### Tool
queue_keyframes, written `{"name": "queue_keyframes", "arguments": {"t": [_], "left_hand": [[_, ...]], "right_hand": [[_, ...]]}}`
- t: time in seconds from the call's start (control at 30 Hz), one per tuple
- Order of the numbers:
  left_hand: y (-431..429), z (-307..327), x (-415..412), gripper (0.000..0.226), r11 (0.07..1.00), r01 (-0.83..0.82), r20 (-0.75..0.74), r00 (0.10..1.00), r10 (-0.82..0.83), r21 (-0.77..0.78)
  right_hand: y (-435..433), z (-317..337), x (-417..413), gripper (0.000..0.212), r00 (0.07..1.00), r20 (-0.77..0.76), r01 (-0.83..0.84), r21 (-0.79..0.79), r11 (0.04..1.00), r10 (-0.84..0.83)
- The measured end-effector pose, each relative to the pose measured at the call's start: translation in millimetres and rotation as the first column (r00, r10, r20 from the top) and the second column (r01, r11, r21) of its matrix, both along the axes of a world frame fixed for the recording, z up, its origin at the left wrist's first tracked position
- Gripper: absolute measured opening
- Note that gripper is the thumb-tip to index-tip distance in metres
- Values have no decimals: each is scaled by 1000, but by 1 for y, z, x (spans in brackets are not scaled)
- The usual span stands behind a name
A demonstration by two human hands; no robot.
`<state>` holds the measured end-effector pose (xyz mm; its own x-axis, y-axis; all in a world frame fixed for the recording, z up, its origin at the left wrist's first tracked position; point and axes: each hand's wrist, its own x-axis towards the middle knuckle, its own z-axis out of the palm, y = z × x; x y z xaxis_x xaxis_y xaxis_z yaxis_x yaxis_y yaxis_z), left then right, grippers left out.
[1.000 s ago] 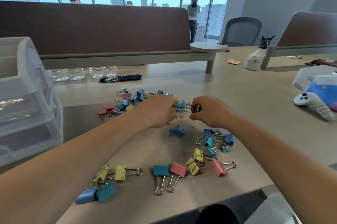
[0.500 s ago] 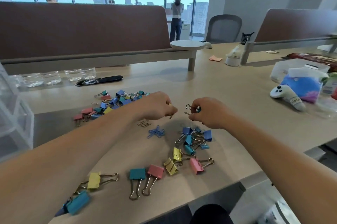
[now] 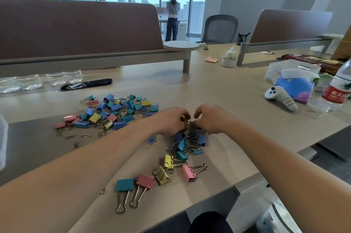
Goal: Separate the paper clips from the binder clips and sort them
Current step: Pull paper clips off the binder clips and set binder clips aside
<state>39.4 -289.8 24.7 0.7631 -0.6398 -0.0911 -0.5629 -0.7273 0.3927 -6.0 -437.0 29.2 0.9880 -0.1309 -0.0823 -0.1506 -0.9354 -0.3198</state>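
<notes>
**Both hands pinched on a tangle of clips**

The left hand and right hand meet fingertip to fingertip, fingers curled in, both pinching a tangle of thin wire loops. Which single clip each holds cannot be told. The tangle sits at the top of the near pile, a cluster of small blue and teal binder clips with silver and gold wire handles, right under the hands.

Just toward the person lie larger binder clips, apart from one another: two yellow ones, a pink one, and a teal and pink pair side by side with long handles pointing at the table edge. A small bunch of blue paper clips lies beside the left wrist.

Farther left is the heap: blue, teal, yellow and pink binder clips mixed with gold paper clips. A few gold strays lie loose at its near edge.

To the right stand a white controller and a bottle.
</notes>
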Motion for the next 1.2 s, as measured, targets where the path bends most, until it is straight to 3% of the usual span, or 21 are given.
{"name": "queue_keyframes", "arguments": {"t": [0.23, 0.3, 0.43, 0.7, 0.93, 1.2], "left_hand": [[0, 6, -2, 48, 996, 44, -54, 997, -48, -82], [1, 7, -4, 50, 995, 58, -53, 997, -62, -79], [8, 11, -9, 45, 997, 67, 35, 997, -66, -34], [49, 24, -14, 27, 999, 14, 166, 986, -7, -38], [99, 23, -15, 25, 994, -93, 161, 983, 84, 50], [122, 6, -9, 36, 973, -149, 56, 988, 141, 176]], "right_hand": [[-9, 3, -5, 24, 997, 57, 56, 78, 995, -61], [-12, 4, -7, 26, 995, 84, 59, 39, 997, -62], [-13, 7, -11, 26, 987, 144, 78, -61, 995, -68], [26, 14, -10, 18, 967, 254, -29, -7, 1000, 30], [77, 9, 1, 19, 964, 124, -232, -43, 972, 236], [112, 1, 16, 47, 925, -105, -375, -98, 922, 365]]}}
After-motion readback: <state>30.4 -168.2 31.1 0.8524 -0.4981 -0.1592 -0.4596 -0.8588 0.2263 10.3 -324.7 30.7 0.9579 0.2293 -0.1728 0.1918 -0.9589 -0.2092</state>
